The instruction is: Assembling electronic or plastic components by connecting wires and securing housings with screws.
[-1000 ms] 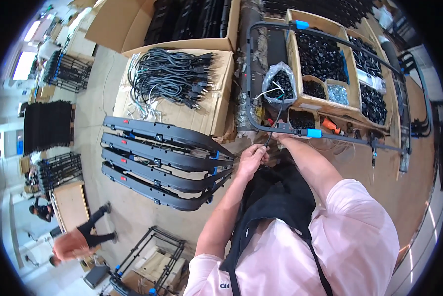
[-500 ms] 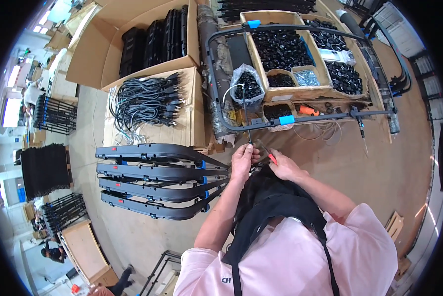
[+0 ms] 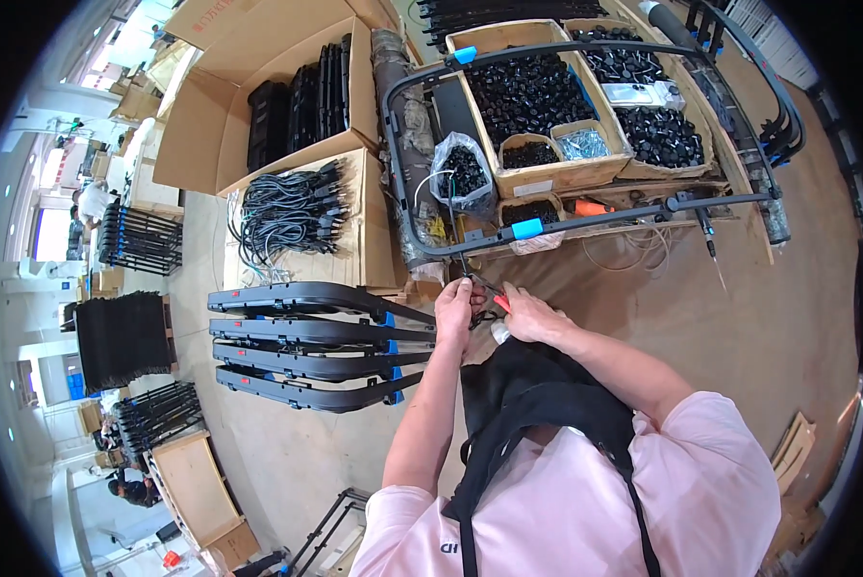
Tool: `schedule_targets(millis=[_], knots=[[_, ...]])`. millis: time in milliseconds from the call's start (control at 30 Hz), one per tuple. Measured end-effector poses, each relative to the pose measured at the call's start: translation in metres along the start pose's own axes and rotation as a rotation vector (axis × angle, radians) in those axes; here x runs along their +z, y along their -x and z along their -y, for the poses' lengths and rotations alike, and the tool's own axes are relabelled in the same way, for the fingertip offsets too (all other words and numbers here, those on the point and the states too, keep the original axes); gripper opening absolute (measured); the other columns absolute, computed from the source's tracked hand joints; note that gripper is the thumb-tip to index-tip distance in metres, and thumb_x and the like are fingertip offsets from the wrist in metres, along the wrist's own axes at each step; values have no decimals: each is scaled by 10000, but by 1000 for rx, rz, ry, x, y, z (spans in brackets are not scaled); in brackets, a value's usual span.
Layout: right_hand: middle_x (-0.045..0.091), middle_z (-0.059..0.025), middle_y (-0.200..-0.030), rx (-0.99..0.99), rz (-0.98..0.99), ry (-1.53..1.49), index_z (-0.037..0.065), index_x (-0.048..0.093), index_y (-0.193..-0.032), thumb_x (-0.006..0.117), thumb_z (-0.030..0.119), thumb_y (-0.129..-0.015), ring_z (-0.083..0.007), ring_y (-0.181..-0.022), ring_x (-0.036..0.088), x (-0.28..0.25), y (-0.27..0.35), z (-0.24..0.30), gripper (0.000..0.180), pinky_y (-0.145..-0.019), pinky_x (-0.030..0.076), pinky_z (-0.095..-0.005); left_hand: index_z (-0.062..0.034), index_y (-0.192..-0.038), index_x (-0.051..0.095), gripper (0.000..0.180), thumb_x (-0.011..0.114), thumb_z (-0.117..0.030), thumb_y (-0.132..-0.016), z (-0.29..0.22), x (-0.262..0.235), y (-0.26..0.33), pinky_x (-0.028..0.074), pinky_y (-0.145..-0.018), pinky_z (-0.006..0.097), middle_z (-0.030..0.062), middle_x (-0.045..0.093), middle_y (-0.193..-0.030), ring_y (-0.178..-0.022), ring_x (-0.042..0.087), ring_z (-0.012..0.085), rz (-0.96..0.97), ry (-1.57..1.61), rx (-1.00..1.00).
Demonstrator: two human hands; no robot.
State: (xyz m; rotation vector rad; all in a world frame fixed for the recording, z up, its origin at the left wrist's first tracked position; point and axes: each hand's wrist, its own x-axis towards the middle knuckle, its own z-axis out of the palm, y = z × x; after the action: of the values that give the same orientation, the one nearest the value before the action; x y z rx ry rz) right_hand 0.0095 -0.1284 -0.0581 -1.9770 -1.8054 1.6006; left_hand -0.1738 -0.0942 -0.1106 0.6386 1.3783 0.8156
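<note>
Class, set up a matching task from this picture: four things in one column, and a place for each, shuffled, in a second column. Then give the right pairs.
Things
1. coiled black cables
2. clear bag of black parts
3. stacked black panels
4. red-handled tool

Places
A. between the left hand and right hand
B. on a closed cardboard box
C. left of the left forearm, on the floor
D. beside the wooden tray of black caps

Pairs: 1-B, 2-D, 3-C, 4-A

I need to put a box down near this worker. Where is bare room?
Bare brown bench lies right of the right hand, below the black tube frame. The wooden trays and stacked black frames left of the left hand are crowded.
</note>
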Motion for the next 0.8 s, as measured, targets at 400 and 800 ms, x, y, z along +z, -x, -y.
schedule_targets(millis=[400,800], knots=[[533,-308,-1412,-51,-78,189,-18,262,-1614,624,120,-882,-465,-1347,530,4,-5,1,828,-1134,432,-528,-6,-1169,682,264,531,-217,-1120,19,6,-17,504,-716,292,24,702,-922,-785,622,117,-38,-166,123],[559,-332,-1271,-54,-224,36,68,344,-1591,754,270,-773,-503,-1190,591,-1,30,28,937,-1005,510,-563,-29,-1222,667,267,508,-217,-1120,-3,-4,-22,501,-745,262,5,685,-960,-810,603,88,163,-86,144]])
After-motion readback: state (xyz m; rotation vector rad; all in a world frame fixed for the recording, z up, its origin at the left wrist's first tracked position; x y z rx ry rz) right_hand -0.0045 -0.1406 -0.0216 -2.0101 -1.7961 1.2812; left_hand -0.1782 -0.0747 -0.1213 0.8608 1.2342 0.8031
